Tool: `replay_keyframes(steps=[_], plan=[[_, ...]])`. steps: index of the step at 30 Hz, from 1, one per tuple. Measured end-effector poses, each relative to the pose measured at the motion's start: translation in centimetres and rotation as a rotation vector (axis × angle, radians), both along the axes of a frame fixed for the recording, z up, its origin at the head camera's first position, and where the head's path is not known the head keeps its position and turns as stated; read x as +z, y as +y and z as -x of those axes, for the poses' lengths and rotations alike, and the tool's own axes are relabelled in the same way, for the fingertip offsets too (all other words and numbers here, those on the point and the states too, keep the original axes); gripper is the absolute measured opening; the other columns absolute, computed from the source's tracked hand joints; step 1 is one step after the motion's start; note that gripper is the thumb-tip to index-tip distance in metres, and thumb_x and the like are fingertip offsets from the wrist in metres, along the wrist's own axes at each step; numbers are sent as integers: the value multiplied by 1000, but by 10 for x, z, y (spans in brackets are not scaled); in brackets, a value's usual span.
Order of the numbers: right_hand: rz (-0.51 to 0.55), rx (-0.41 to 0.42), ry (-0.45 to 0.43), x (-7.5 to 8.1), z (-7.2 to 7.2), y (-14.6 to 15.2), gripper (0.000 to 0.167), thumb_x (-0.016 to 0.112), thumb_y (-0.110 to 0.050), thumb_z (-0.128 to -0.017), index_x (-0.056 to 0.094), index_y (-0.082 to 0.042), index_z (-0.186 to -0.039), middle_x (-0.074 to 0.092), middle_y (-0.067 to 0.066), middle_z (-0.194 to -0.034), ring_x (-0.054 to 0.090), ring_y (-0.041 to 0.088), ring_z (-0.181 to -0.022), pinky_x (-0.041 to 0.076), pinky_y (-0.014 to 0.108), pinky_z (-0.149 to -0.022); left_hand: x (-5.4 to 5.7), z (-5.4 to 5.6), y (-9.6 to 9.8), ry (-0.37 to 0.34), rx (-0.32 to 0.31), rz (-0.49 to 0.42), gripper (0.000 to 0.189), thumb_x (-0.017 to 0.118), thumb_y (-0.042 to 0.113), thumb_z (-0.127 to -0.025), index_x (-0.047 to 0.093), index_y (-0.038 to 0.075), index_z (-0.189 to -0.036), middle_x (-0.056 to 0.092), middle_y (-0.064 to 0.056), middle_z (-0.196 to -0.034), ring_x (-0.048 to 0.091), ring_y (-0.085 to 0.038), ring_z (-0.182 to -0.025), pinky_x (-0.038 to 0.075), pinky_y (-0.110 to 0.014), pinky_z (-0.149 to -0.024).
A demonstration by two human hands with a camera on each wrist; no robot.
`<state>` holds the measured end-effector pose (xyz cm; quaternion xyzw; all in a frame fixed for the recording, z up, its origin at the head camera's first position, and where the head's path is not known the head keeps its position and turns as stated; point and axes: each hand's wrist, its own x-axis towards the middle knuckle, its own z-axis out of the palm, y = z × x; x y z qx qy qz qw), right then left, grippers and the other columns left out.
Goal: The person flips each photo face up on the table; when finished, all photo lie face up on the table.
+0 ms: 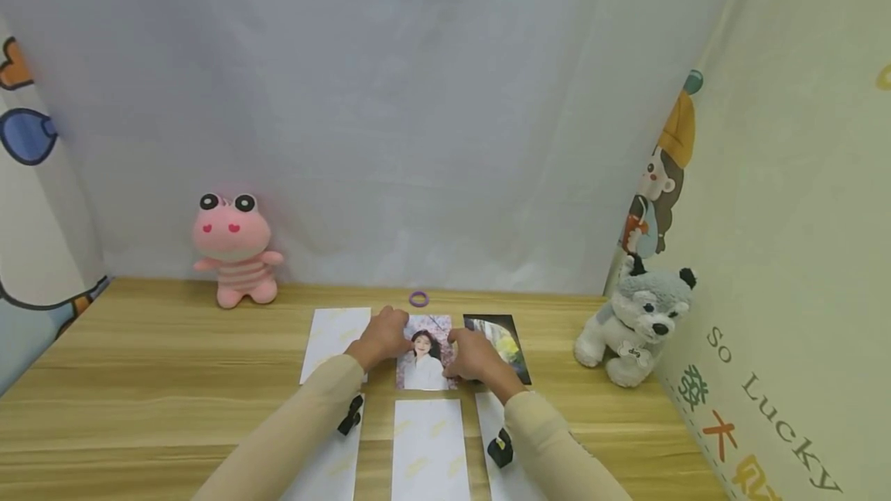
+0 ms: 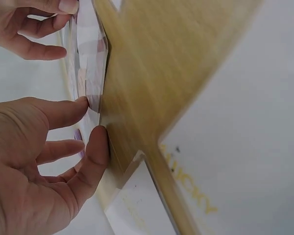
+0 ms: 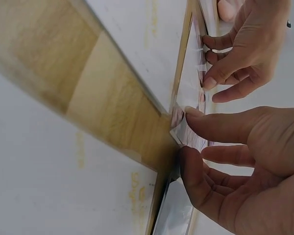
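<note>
In the head view a photo [image 1: 425, 371] of a dark-haired person in white before pink blossoms lies in the middle of the back row of cards. My left hand [image 1: 384, 339] holds its left edge and my right hand [image 1: 476, 356] its right edge. In the left wrist view the left hand [image 2: 44, 152] has thumb and index finger at a corner of the photo [image 2: 94, 63], close over the wood. From the right wrist view, the right hand [image 3: 240, 161] has the opposite corner of the photo [image 3: 188, 73] between thumb and index finger.
A white card [image 1: 327, 335] lies left of the photo, a dark picture card [image 1: 513, 346] right. More white cards [image 1: 428, 447] lie in front. A purple ring [image 1: 419, 298] sits behind. A pink plush toy [image 1: 237, 250] and a grey plush dog [image 1: 640, 323] flank the cards.
</note>
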<state>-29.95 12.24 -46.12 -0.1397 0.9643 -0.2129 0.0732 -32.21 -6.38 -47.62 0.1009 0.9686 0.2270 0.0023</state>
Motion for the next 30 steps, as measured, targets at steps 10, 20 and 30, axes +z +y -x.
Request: replay_keyframes(steps=[10,20,30], plan=[[154,-3,33,4,4,7,45,76,-17,-86,62,3,-124,69,11,-83,61,18,-65,49,33,-60,0,-3,-17,74,-46,-156,41,79,16,-81,68,-1,-116,67,-17,-101,63,-31,-94,53,-48,-83],[383,161,-16,3,18,7,59,78,-14,-86,54,2,-137,66,9,-92,60,15,-78,51,29,-67,4,-9,-70,111,-76,-285,44,79,18,-84,65,-2,-120,65,-17,-95,59,-21,-75,47,-33,-62],[427,196,-42,6,25,-12,67,78,-20,-87,48,-3,-145,66,17,-107,65,25,-96,56,38,-82,0,-25,-127,111,-101,-222,45,80,21,-84,66,-5,-118,64,-25,-113,60,-40,-104,50,-55,-91]])
